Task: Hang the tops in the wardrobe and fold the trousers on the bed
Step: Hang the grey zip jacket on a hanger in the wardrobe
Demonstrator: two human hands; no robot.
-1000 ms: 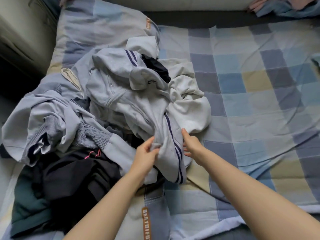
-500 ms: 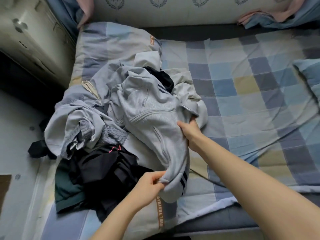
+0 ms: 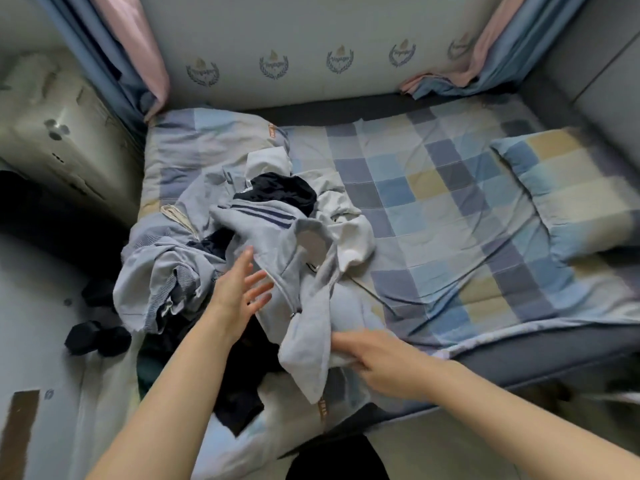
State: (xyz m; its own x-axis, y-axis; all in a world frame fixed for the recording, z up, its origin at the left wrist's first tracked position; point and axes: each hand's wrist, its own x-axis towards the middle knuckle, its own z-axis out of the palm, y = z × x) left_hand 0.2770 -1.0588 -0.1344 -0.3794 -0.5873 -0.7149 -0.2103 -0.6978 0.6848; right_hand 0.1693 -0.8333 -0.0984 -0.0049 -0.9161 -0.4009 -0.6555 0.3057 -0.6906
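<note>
A: Item one, the grey zip jacket (image 3: 298,271). Where do you log it?

B: On the heap of clothes (image 3: 194,271) at the left end of the bed (image 3: 433,209), front up, striped sleeve across the top, zip pull visible low down. Half a second back I saw it stretched between both hands; now it lies bunched and higher on the heap.

A: Left hand (image 3: 239,289)?

B: Grip released. Fingers straight and spread, palm hovering just beside the jacket's left edge, holding nothing. Earlier it pinched the cuff near the bed's front edge.

A: Right hand (image 3: 374,355)?

B: Moved from the jacket's waist down to the lower hem. Fingers curl into the pale fabric there; I record it as gripping the jacket, though the picture is blurred at that spot.

A: Other stock?

B: Black garment (image 3: 284,192) at the top of the heap, white garment (image 3: 353,237) to its right, dark trousers (image 3: 242,393) spilling over the near edge, a blue-grey knit-cuffed top (image 3: 162,282) on the left. Checked pillow (image 3: 575,188) at the right end, now in view as the camera has pulled back. Black items (image 3: 97,337) on the floor by the bed.
</note>
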